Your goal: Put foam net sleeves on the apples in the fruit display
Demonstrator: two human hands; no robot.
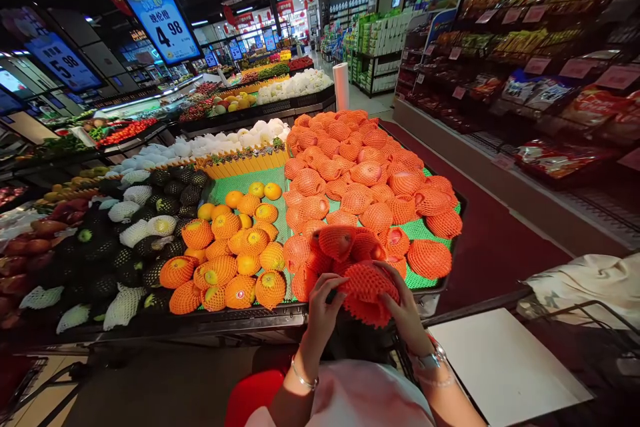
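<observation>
Close in front of me I hold a red foam fruit net (pixel 367 287) with a frilled lower edge. Its rounded shape suggests a fruit inside, but the mesh hides what kind. My right hand (pixel 406 313) wraps its far right side, thumb in front. On the left side, the fingertips of my left hand (pixel 325 307) pinch the net's edge. Just beyond my hands, several fruits in the same red nets (pixel 337 242) are heaped at the front of the display.
Many red-netted fruits (pixel 367 173) cover the green-lined display. Oranges (pixel 240 290), some netted, lie to the left, then dark avocados (pixel 170 197). A white board (pixel 505 363) lies at my right, beside a cloth bag (pixel 590 287). Packaged goods fill the right-hand shelves (pixel 540 73).
</observation>
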